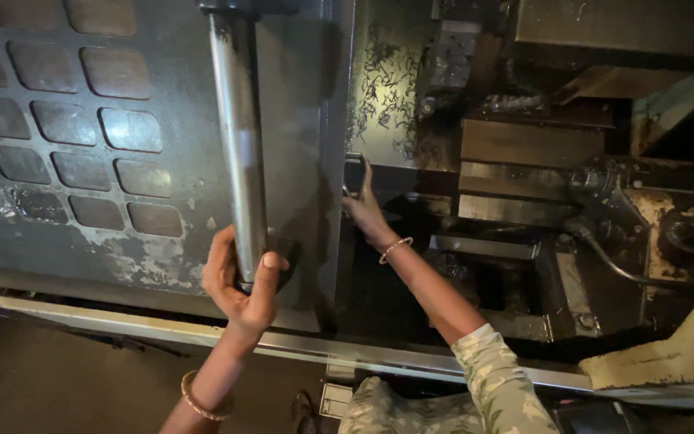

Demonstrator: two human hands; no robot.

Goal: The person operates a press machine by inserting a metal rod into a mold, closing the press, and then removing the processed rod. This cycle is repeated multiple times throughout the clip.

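We see our left hand [241, 277] wrapped around the steel door handle [238, 145] of the sliding machine door [122, 161] while our right hand [363, 205] grips the door's edge inside the chip-strewn enclosure [524, 161], so we judge fingers could get pinched if it slides.

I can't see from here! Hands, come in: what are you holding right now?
Left hand wrapped around the door's metal handle bar. Right hand inside the machine, fingers on a small dark part. Metal shavings scattered behind it.
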